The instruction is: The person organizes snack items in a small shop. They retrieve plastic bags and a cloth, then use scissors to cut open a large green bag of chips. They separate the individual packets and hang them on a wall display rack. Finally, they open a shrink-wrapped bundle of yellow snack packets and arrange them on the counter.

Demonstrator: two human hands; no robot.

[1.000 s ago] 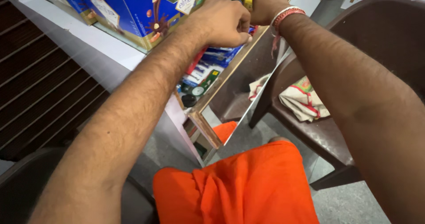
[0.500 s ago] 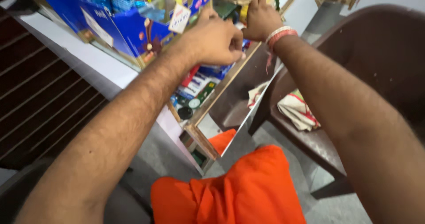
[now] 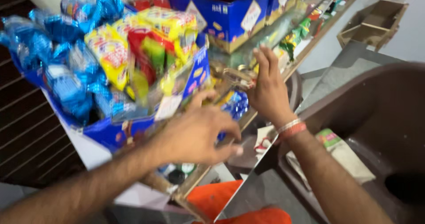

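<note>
Head view: right hand (image 3: pixel 268 93) flat against glass pane (image 3: pixel 248 51); left hand (image 3: pixel 195 135) below.

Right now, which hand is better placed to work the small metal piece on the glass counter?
Likely right: the right hand touches the metal piece; the left hand hovers lower, by the blue snack box, apart from it.

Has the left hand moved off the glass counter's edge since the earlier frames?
Yes. The left hand has come back toward the person, off the counter edge; the right hand is at it.
</note>
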